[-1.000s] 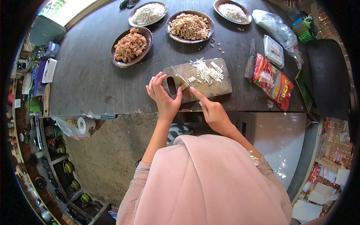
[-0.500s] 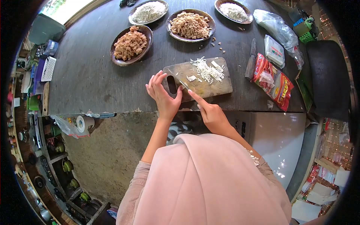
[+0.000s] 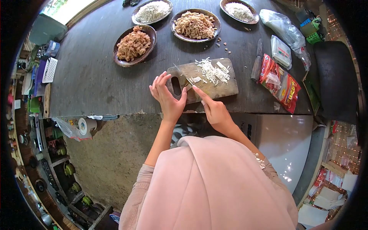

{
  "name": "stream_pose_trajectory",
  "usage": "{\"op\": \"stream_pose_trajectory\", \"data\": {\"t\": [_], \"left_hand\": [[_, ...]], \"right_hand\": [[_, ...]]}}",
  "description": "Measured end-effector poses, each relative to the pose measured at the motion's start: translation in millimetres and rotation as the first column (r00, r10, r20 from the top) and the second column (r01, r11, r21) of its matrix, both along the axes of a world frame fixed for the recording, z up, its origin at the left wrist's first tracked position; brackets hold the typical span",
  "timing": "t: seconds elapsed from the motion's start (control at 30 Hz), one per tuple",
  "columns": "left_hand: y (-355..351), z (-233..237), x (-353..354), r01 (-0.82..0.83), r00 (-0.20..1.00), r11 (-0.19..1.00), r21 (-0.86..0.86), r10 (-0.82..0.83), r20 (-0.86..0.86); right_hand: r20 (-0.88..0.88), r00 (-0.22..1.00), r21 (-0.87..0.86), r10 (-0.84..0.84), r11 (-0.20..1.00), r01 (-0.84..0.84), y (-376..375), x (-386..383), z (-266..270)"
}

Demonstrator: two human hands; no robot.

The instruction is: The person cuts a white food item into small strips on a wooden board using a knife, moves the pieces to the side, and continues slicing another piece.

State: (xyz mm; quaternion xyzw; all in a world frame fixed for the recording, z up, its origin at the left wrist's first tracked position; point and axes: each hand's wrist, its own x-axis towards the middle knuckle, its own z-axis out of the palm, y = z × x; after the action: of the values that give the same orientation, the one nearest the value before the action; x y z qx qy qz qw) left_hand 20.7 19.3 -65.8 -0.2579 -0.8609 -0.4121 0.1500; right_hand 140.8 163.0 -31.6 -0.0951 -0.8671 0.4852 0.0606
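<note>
In the head view a wooden cutting board (image 3: 224, 90) with a handle slot lies near the table's front edge. My right hand (image 3: 218, 115) is closed around a knife (image 3: 187, 80), index finger stretched along it; the handle is hidden in the palm. The blade slants up and left across the board. My left hand (image 3: 168, 96) spans the slotted end, fingers spread and curved, thumb tip close to the blade. A small pale piece seems to lie by that thumb, too small to make out. White cut sticks (image 3: 213, 72) are scattered on the board, right of the blade.
Behind the board stand a bowl of brown pieces (image 3: 133, 44), a plate of light brown bits (image 3: 194, 26), and plates of white shreds (image 3: 152, 12) and white bits (image 3: 238, 12). On the right lie another knife (image 3: 257, 65), a red packet (image 3: 280, 82), a white pack (image 3: 281, 52) and a plastic bag (image 3: 281, 27).
The knife has shifted slightly, and more of its blade shows beyond my left thumb. My right hand has turned a little with it. My left hand has barely moved.
</note>
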Motion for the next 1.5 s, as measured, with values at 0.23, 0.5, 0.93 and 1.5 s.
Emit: {"op": "stream_pose_trajectory", "data": {"t": [0.23, 0.5, 0.93, 1.5], "left_hand": [[0, 1, 0, -0.003, 1.0, 1.0, 0.004, 0.003, -0.009], [0, 1, -1, -0.006, 1.0, 1.0, 0.001, 0.006, -0.017], [0, 1, 0, -0.003, 1.0, 1.0, -0.006, 0.003, -0.005], [0, 0, 0, 0.001, 1.0, 1.0, -0.011, -0.001, 0.009]], "right_hand": [[0.08, 0.995, 0.0, 0.057, 0.998, -0.057, -6, 11, 10], [0.094, 0.995, -0.03, 0.017, 0.999, -0.014, -1, 6, 18], [0.086, 0.996, -0.073, 0.036, 0.997, -0.03, -7, 12, 14], [0.102, 0.99, -0.249, -0.093, 0.962, 0.116, 22, 27, 44]]}}
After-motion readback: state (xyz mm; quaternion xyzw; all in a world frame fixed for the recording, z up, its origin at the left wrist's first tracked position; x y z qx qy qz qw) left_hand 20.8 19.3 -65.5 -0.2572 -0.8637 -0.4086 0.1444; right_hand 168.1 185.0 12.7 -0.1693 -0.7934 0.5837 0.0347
